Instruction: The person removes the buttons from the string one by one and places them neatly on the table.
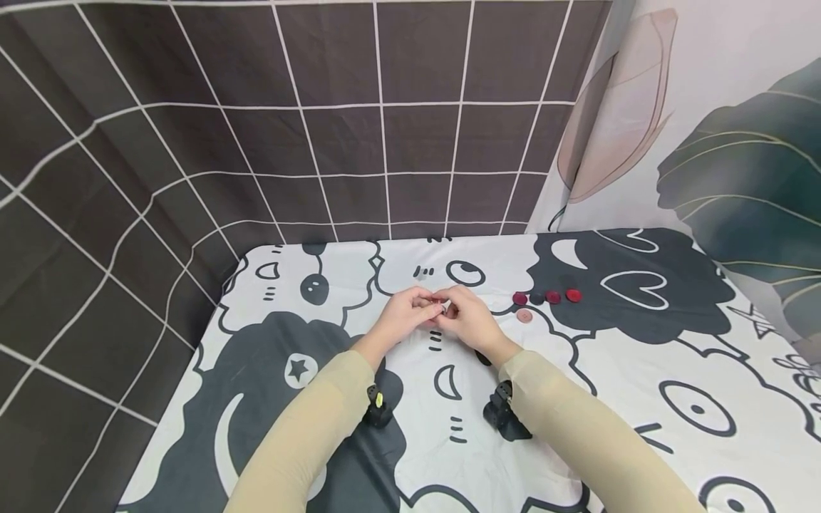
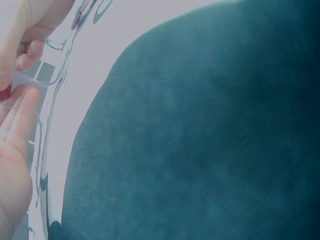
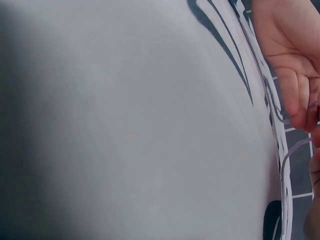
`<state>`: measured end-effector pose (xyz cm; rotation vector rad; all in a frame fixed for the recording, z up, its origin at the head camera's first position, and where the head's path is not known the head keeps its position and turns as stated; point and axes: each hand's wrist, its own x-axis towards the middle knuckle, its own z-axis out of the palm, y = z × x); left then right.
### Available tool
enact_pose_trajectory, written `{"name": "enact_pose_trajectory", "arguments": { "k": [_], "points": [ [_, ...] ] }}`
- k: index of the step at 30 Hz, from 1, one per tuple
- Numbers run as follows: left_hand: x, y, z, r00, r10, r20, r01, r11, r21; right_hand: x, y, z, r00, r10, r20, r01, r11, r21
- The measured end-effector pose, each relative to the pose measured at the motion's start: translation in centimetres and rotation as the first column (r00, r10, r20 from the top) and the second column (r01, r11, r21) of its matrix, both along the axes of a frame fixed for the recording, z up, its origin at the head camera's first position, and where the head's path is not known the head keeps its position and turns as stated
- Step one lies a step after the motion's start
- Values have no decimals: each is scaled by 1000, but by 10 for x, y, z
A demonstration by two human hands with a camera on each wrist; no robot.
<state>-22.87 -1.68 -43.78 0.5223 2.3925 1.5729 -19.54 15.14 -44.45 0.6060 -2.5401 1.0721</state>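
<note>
In the head view both hands meet over the middle of the patterned cloth. My left hand (image 1: 400, 313) pinches a small red button (image 2: 5, 94), mostly hidden by the fingers. My right hand (image 1: 471, 318) is close against it, fingers curled, pinching a thin pale cord (image 2: 35, 81). The cord (image 3: 296, 146) hangs in a loose curve below the hands in the right wrist view. Whether it runs through the button cannot be seen. Right of the hands lie a pink button (image 1: 524, 315), a bright red button (image 1: 574, 295), a dark blue button (image 1: 536, 298) and dark red buttons (image 1: 553, 298).
The table's cloth (image 1: 423, 427) has black-and-white cartoon shapes. A dark grid-patterned curtain (image 1: 333, 142) stands behind and at left. Another hanging with large leaves (image 1: 757, 171) is at the right. Small black cameras (image 1: 378, 410) sit on both wrists.
</note>
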Motion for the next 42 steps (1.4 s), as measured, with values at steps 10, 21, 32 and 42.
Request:
{"name": "enact_pose_trajectory", "arguments": {
  "k": [10,21,32,42],
  "points": [
    [0,-1,0,1000,-12,0,12,1000,-24,1,3,1,999,0,32,-1,1000,17],
    [0,-1,-1,998,-37,42,33,996,80,2,7,2,999,-19,49,17,999,30],
    [-1,-2,-2,999,-27,37,24,998,66,1,16,2,999,-48,2,48,997,55],
    [-1,-1,1,999,-14,49,11,999,53,3,23,3,998,-62,33,59,996,67]
  ]
}}
